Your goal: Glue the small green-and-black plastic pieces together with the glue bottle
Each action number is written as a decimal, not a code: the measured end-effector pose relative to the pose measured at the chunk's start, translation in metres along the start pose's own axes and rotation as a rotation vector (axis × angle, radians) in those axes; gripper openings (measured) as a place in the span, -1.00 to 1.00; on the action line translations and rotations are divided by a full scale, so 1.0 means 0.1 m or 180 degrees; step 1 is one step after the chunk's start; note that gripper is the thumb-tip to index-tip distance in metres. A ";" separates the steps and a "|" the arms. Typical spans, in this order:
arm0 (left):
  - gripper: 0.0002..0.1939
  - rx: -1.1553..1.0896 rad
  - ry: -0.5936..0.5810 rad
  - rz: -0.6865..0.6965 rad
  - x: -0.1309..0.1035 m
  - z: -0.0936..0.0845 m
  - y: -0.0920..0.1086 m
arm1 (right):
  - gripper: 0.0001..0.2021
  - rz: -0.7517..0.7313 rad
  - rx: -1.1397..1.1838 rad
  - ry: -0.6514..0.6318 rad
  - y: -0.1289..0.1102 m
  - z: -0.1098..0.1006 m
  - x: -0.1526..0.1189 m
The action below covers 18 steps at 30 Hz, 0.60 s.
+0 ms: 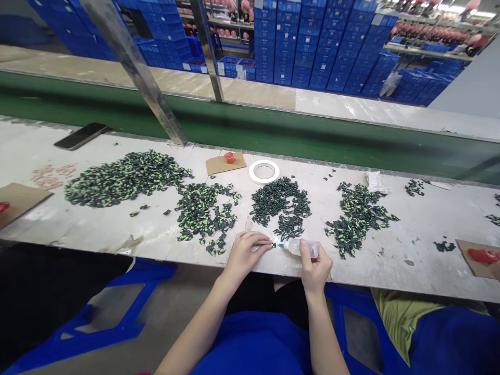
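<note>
My left hand pinches a small black-and-green part between thumb and fingertips, just above the table's near edge. Facing it, my right hand grips a clear squeeze bottle, tilted nearly flat. The bottle's blue tip points left and is at or very near the small part; whether they touch I cannot tell. Beyond my hands lies a pile of small dark green pieces. A pile of black-and-green parts spreads to the left, and another such pile to the right.
A white tape roll and a cardboard piece with a red cap lie further back. A larger heap and a phone are at left. A metal post rises from the table. Beside me are blue stools.
</note>
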<state>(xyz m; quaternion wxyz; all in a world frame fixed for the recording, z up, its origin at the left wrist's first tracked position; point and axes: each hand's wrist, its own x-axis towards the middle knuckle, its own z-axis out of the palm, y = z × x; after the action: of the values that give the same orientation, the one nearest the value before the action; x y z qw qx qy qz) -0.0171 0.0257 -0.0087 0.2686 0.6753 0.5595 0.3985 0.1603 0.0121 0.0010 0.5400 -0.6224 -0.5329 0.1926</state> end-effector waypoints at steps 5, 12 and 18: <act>-0.95 0.0023 0.0016 0.0036 0.01 0.00 0.00 | -0.64 0.0007 0.0033 -0.0092 -0.02 0.00 0.01; -0.93 -0.0040 -0.0028 -0.0064 0.01 0.01 0.01 | -0.62 0.0068 0.0045 -0.0138 -0.02 0.00 0.02; -0.96 -0.0065 -0.0024 -0.0106 0.01 0.00 0.01 | -0.61 0.0036 0.0012 -0.0128 -0.04 -0.01 0.03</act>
<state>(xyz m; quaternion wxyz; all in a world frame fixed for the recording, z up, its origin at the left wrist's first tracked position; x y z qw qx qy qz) -0.0159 0.0267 -0.0074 0.2841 0.6646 0.5656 0.3972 0.1606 0.0139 0.0054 0.5292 -0.6204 -0.5398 0.2091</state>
